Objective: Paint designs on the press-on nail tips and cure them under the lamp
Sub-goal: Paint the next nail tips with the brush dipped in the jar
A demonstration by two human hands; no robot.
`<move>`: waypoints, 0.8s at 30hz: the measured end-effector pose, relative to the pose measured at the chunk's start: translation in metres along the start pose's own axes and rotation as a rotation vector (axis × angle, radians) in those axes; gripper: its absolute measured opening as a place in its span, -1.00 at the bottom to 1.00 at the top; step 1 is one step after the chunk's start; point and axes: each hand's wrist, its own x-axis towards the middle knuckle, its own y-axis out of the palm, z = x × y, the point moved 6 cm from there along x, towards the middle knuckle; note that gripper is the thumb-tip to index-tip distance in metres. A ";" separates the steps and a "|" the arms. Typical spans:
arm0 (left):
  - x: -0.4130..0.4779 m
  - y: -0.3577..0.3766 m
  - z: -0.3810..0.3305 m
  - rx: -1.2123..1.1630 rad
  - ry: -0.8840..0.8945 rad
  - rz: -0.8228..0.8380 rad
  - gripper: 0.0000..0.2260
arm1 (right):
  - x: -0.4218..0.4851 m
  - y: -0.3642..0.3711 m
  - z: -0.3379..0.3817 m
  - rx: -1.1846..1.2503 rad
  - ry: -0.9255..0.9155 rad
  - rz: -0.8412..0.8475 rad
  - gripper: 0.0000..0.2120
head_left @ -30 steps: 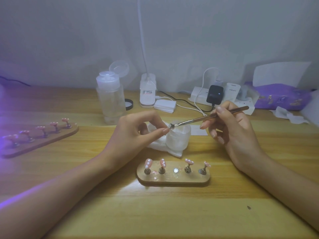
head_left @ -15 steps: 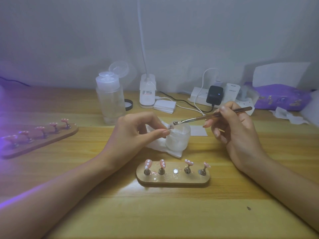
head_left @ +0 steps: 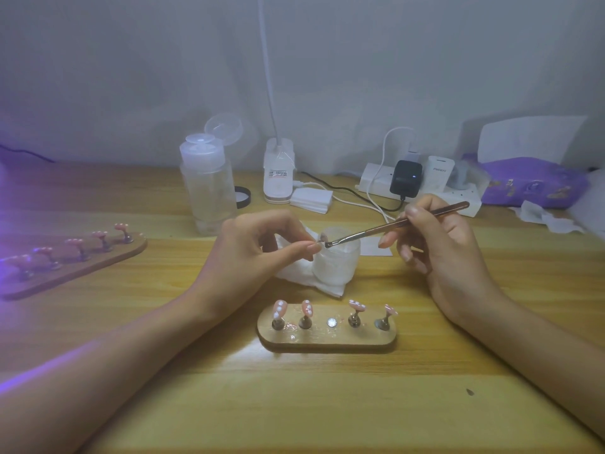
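In the head view our left hand [head_left: 258, 253] pinches a small nail tip [head_left: 323, 238]; our right hand [head_left: 438, 247] grips the thin brush [head_left: 396, 225], bristles at that tip, over the frosted jar [head_left: 337, 267]; four painted tips [head_left: 307, 308] stand on the wooden holder [head_left: 327, 339] nearer us.

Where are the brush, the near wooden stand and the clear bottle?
brush [head_left: 366, 232], head view, shaft before the fingers.
near wooden stand [head_left: 340, 339], head view, bare top.
clear bottle [head_left: 208, 191], head view, body.
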 end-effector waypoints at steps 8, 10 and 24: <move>0.000 0.000 0.000 0.008 0.002 -0.003 -0.90 | -0.001 0.003 0.002 0.003 -0.010 0.025 -0.78; 0.000 0.000 0.000 0.006 0.004 -0.003 -0.90 | -0.001 0.000 0.001 -0.002 0.002 -0.005 -0.77; 0.001 0.001 0.000 0.021 0.021 -0.002 -0.89 | 0.000 0.001 0.005 0.082 -0.048 0.017 -0.78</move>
